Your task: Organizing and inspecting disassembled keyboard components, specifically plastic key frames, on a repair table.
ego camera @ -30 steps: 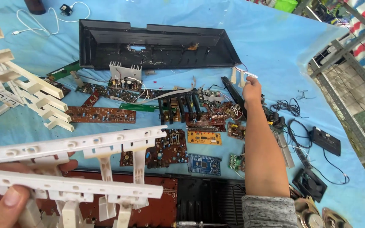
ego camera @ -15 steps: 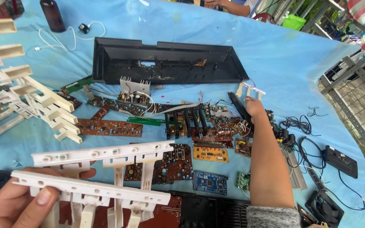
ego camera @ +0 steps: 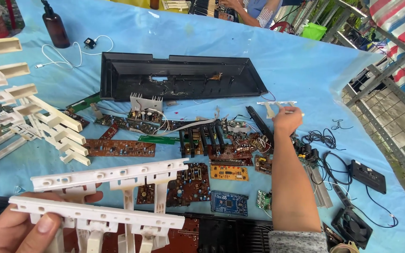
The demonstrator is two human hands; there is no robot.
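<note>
My left hand [ego camera: 22,229] at the bottom left grips two long white plastic key strips [ego camera: 104,197], stacked one above the other. My right hand [ego camera: 287,119] reaches far out over the blue cloth and pinches a small white plastic piece [ego camera: 276,105] just right of the black keyboard shell [ego camera: 179,77]. Brown circuit boards [ego camera: 191,180] and a blue board [ego camera: 229,202] lie between my two hands.
White key sections [ego camera: 38,119] are spread at the left. A brown bottle [ego camera: 56,29] and a white charger cable [ego camera: 78,51] stand at the back left. Black cables [ego camera: 326,154], a cassette unit [ego camera: 367,175] and a small fan [ego camera: 351,227] lie right. Another person [ego camera: 247,11] works behind.
My right hand has lifted the small white piece and carried it further right, away from the boards. The white strips in my left hand stay held; the view has tilted up.
</note>
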